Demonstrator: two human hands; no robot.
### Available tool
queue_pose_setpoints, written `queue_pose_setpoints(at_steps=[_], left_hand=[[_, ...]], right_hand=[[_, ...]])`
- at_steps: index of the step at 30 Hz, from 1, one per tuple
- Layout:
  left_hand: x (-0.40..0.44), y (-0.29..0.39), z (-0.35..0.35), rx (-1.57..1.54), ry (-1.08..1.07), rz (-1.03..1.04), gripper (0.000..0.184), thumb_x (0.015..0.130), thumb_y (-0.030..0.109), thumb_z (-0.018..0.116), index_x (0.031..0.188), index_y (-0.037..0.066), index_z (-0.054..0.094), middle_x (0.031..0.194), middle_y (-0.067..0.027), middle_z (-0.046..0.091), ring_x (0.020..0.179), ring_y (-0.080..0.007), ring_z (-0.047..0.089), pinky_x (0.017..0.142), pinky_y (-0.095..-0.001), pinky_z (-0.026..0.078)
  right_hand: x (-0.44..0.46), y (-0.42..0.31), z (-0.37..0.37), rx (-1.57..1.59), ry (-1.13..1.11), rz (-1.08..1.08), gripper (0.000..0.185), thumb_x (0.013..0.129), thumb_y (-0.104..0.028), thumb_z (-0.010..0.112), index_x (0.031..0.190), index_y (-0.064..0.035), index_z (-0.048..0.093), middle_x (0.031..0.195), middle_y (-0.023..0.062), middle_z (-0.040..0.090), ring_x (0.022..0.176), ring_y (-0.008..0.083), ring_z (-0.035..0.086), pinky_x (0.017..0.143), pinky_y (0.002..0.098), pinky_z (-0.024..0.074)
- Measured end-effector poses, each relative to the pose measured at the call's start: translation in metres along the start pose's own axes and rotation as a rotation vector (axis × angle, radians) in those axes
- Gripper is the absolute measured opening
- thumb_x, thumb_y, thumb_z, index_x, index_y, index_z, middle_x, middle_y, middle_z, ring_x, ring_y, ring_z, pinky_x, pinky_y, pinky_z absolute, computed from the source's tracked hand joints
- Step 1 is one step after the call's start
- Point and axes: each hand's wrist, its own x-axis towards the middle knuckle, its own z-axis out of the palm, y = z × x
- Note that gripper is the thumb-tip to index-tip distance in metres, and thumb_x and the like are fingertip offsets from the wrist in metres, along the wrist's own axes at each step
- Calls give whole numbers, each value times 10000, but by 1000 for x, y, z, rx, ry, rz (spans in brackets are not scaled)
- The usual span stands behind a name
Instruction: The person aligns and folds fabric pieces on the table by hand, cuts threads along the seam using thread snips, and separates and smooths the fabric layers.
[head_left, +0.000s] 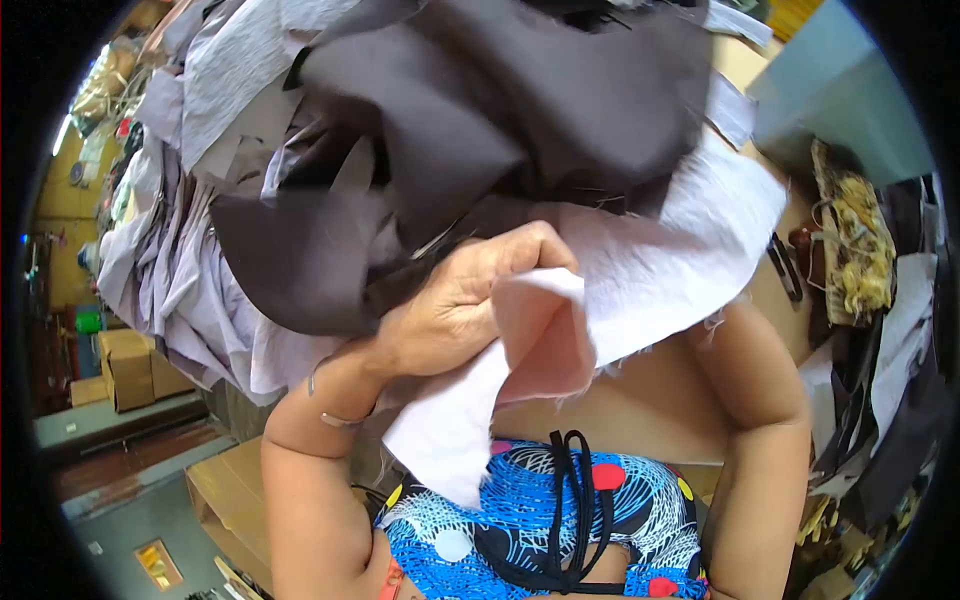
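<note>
My left hand is closed, its fingers wrapped round a pale pink piece of fabric with frayed edges. One end of that piece folds over in front of the fingers, and a corner hangs toward my lap. Dark brown fabric lies bunched just beyond the hand and touches it. A thin light streak shows on the dark cloth beside my knuckles; I cannot make out what it is. My right forearm reaches up on the right and passes under the pale fabric, which hides the right hand and its fingers.
Crumpled pale grey-lilac fabric hangs at the left of the pile. On the tan table surface at right lie a black looped handle and a worn block with yellowish fibres. A cardboard box stands at the far left.
</note>
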Motion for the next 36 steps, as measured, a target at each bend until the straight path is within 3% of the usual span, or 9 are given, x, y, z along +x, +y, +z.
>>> queue_pose_setpoints(at_steps=[8, 13, 14, 16, 21, 25, 27, 33, 36], left_hand=[[-6, -27, -11, -295, -202, -59, 536, 843, 336, 633, 1257, 26, 494, 1198, -208, 558, 1107, -330, 545, 943, -377, 421], [-5, -30, -16, -311, -295, -158, 578, 842, 364, 638, 1293, 36, 484, 1224, -213, 548, 1126, -349, 537, 961, -391, 415], [-4, -28, -16, -290, -307, -174, 563, 840, 359, 637, 1290, 52, 493, 1222, -204, 545, 1117, -354, 536, 958, -399, 416], [-3, -23, -18, -198, -286, -163, 542, 827, 362, 643, 1272, 80, 518, 1216, -188, 539, 1097, -361, 534, 942, -415, 424], [-7, 19, -21, 291, -120, -152, 486, 777, 390, 673, 1164, 108, 592, 1150, -186, 542, 1032, -350, 546, 858, -435, 462], [-7, 23, 15, 381, 76, -46, 315, 742, 291, 667, 996, 118, 597, 1058, -99, 541, 897, -288, 570, 724, -456, 485], [-12, 9, 24, 385, 142, 8, 288, 743, 249, 660, 989, 114, 596, 1011, -92, 555, 855, -298, 576, 700, -445, 490], [-30, 6, 16, -603, 417, -91, 308, 827, 227, 648, 1034, 61, 490, 1026, -145, 579, 824, -221, 579, 709, -319, 476], [-22, 10, 5, -544, 474, 163, 269, 860, 28, 592, 1067, 24, 420, 992, -259, 569, 783, -202, 576, 692, -273, 465]], right_hand=[[-3, 8, -26, -38, 247, 14, 414, 865, -173, 551, 1244, -14, 506, 1149, 139, 602, 997, 251, 610, 861, 360, 501], [-12, 9, -23, 776, 84, 429, 486, 961, -376, 489, 1301, -30, 474, 1210, 118, 592, 1036, 209, 605, 914, 349, 486], [-16, 29, -27, 759, -21, 266, 574, 960, -486, 428, 1310, -33, 466, 1208, 108, 589, 1038, 194, 597, 923, 327, 470], [-27, 9, -31, 714, -128, 337, 489, 919, -472, 531, 1183, -60, 537, 1062, 27, 602, 906, 127, 566, 824, 319, 459], [-26, 6, -12, 244, -76, 364, 267, 817, -161, 673, 1024, 1, 627, 932, 67, 672, 852, 135, 619, 817, 291, 487], [-22, 15, 1, 623, 56, 354, 187, 843, -106, 650, 991, 9, 642, 845, 47, 684, 726, 127, 632, 720, 276, 517], [-23, 16, 2, 888, 115, 291, 277, 887, -224, 625, 1031, 12, 629, 967, 83, 676, 844, 139, 634, 790, 288, 509], [-33, 22, 15, 1040, 249, 422, 446, 934, -360, 547, 1183, 10, 556, 1145, 115, 625, 1007, 187, 604, 920, 345, 471], [-29, 12, 35, 1172, 212, 382, 576, 941, -502, 465, 1256, -22, 504, 1204, 117, 592, 1057, 208, 587, 937, 357, 463]])
